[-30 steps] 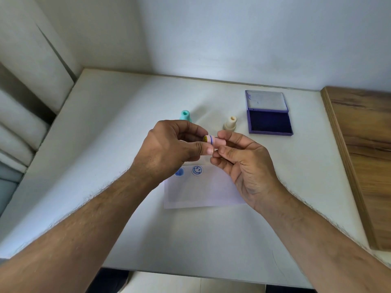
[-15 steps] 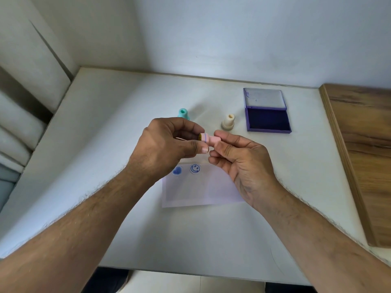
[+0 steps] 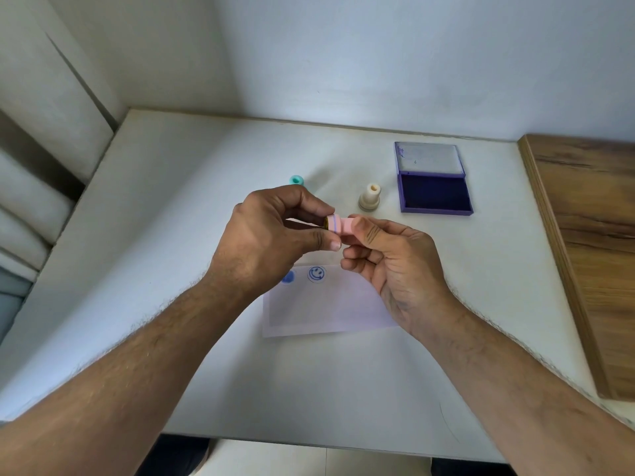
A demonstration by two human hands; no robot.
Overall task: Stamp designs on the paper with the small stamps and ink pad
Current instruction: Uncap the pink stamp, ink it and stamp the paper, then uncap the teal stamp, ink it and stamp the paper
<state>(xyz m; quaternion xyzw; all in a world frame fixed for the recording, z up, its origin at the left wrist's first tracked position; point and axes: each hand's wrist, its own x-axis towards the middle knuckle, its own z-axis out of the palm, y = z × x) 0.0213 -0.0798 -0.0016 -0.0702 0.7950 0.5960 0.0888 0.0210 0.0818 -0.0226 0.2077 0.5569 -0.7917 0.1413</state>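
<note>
Both hands hold a small pink stamp [image 3: 338, 225] sideways above the white paper [image 3: 326, 307]. My left hand [image 3: 271, 238] pinches its wide base end between thumb and fingertips. My right hand [image 3: 388, 259] pinches its narrow handle end. The paper lies flat under my hands and bears two blue prints near its far left corner, a solid blot [image 3: 288, 277] and a smiley face [image 3: 316, 273]. A cream stamp [image 3: 370, 198] stands upright beyond my hands. A teal stamp [image 3: 296, 180] stands further left, partly hidden by my left hand. The open purple ink pad [image 3: 433, 194] lies at the far right.
The white table [image 3: 171, 235] meets a wall at the back and a pale ledge on the left. A wooden board [image 3: 591, 249] borders the table on the right. The table's near edge runs below my forearms.
The pink stamp has turned slightly between my fingers and both hands have shifted a little; the grip on it is the same.
</note>
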